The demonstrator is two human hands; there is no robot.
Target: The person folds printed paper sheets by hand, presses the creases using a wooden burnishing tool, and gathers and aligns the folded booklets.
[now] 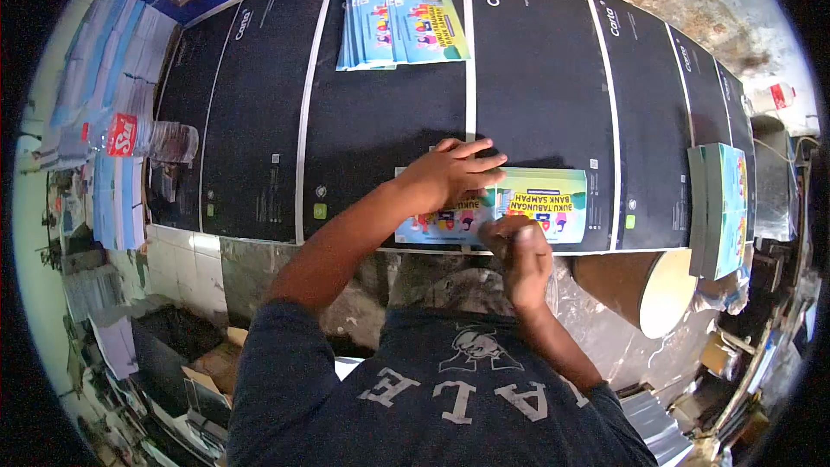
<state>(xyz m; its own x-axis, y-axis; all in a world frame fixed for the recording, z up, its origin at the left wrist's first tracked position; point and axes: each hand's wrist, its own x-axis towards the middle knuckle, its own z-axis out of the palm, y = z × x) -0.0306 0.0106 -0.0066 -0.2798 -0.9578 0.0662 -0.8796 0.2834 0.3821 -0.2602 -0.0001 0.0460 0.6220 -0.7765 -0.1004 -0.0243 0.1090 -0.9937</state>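
A colourful printed booklet sheet, lettered "BUKU TABUNGAN BANK SAMPAH", lies near the front edge of the black-covered table. My left hand rests on its left half, fingers spread and pointing right. Over the sheet's lower middle, my right hand is closed, thumb uppermost; its fingertips are partly blurred, and whatever they hold is hidden. Farther back on the table sits a fanned stack of matching printed sheets.
Black "Carta" boards with white seams cover the table. Another stack of printed sheets stands at the right end. On the left are a plastic bottle and paper piles. Below the table edge is a round drum.
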